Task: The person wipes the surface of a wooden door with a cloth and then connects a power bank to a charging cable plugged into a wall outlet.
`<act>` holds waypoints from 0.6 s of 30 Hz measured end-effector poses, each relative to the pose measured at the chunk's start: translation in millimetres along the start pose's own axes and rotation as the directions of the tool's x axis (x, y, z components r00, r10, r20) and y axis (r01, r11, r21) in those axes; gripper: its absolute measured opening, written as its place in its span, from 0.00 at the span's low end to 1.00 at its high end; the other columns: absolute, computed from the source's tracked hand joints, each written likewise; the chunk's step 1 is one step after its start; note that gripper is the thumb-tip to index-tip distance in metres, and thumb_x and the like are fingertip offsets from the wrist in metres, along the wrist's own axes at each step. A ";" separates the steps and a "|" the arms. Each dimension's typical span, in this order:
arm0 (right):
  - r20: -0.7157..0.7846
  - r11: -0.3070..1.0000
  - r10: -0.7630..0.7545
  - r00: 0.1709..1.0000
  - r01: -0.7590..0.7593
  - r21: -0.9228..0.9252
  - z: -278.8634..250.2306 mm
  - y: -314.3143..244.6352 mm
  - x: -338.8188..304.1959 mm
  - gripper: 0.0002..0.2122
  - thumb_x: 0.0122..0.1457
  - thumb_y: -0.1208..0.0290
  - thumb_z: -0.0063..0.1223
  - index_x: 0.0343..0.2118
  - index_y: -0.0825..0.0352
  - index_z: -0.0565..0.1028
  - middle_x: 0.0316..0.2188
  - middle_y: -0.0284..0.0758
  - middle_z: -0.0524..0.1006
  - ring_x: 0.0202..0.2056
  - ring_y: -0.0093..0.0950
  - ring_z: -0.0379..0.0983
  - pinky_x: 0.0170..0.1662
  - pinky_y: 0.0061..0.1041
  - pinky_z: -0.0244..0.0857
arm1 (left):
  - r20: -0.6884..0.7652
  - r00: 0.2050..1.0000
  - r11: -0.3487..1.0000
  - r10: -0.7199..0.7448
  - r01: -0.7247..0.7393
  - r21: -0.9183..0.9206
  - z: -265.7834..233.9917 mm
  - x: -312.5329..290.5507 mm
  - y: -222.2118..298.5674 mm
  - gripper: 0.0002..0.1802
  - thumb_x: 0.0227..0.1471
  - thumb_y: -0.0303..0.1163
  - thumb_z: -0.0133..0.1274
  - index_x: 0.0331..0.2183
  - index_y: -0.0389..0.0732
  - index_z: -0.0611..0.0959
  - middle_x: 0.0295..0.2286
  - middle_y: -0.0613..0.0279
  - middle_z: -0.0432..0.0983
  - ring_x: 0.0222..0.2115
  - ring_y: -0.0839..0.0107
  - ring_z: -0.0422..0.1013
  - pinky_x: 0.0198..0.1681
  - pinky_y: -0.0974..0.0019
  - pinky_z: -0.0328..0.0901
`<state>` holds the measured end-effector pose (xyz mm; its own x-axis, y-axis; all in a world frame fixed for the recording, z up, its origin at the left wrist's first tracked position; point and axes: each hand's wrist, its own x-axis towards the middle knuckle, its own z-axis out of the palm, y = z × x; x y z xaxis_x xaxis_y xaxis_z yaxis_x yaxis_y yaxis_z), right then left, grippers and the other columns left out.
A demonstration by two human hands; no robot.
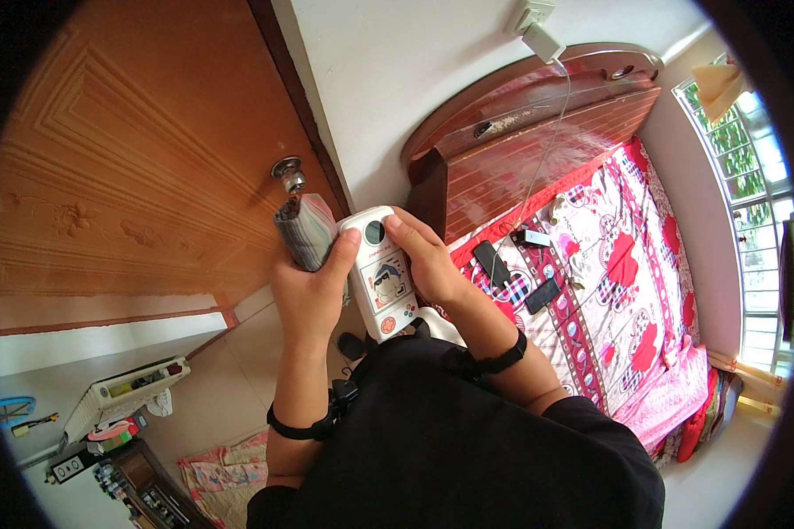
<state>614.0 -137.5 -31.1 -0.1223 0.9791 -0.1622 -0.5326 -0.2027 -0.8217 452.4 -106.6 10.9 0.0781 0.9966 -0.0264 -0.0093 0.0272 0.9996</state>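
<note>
A white, rounded handheld device (384,278) is tilted in front of my chest, held between both hands. It has a round dark window near its top, a cartoon picture and small coloured stickers; its exact kind is unclear. My left hand (307,295) is closed, its thumb on the device's left edge. Beside that thumb, a grey striped folded cloth-like bundle (307,231) rests against my left hand, just below the metal door knob (288,169). Whether my hidden left fingers grip the bundle cannot be told. My right hand (428,260) closes round the device's right side, thumb near the dark window.
A brown wooden door (141,167) stands at the left. To the right is a bed (613,291) with a patterned pink-red sheet, two dark phones (491,264) (543,296) and a small white box (534,238) on it. A charger (543,42) with a cable hangs from the wall socket.
</note>
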 end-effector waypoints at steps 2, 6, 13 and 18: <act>0.006 1.000 -0.006 1.000 0.006 -0.002 -2.6 -0.9 0.0 0.16 0.70 0.62 0.39 0.52 0.68 0.70 0.39 0.31 0.77 0.40 0.19 0.72 0.44 0.22 0.67 | -0.031 0.999 0.999 -0.037 0.036 -0.040 0.8 2.1 -4.5 0.25 0.47 0.33 0.67 0.45 0.31 0.78 0.41 0.58 0.77 0.42 0.71 0.72 0.49 0.68 0.65; -0.029 1.000 0.002 1.000 -0.002 0.000 5.2 -2.7 -3.8 0.16 0.70 0.63 0.40 0.53 0.68 0.70 0.40 0.30 0.76 0.41 0.19 0.72 0.46 0.22 0.67 | -0.052 0.995 0.984 -0.086 0.077 -0.158 0.0 5.4 -11.8 0.23 0.49 0.34 0.66 0.43 0.32 0.78 0.39 0.60 0.76 0.40 0.74 0.72 0.46 0.69 0.66; -0.092 0.940 -0.229 0.969 0.196 -0.278 15.7 17.9 12.0 0.20 0.72 0.60 0.37 0.59 0.69 0.60 0.46 0.35 0.72 0.45 0.21 0.69 0.48 0.22 0.65 | 0.065 0.989 0.952 -0.130 0.143 -0.271 -1.7 10.2 -14.1 0.21 0.50 0.31 0.64 0.44 0.32 0.78 0.39 0.60 0.76 0.40 0.74 0.72 0.46 0.69 0.66; -0.163 0.947 -0.218 0.962 0.168 -0.273 26.6 16.7 16.2 0.21 0.69 0.66 0.45 0.60 0.67 0.57 0.45 0.39 0.71 0.47 0.23 0.68 0.47 0.24 0.67 | -0.082 0.986 0.942 -0.144 0.111 -0.317 0.9 10.8 -18.0 0.21 0.51 0.29 0.64 0.44 0.31 0.77 0.41 0.59 0.76 0.41 0.74 0.72 0.45 0.69 0.67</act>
<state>580.8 -125.4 -33.0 0.1347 0.9887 -0.0664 -0.2968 -0.0237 -0.9547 454.3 -96.4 -7.4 -0.0034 0.9853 -0.1707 -0.3161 0.1609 0.9350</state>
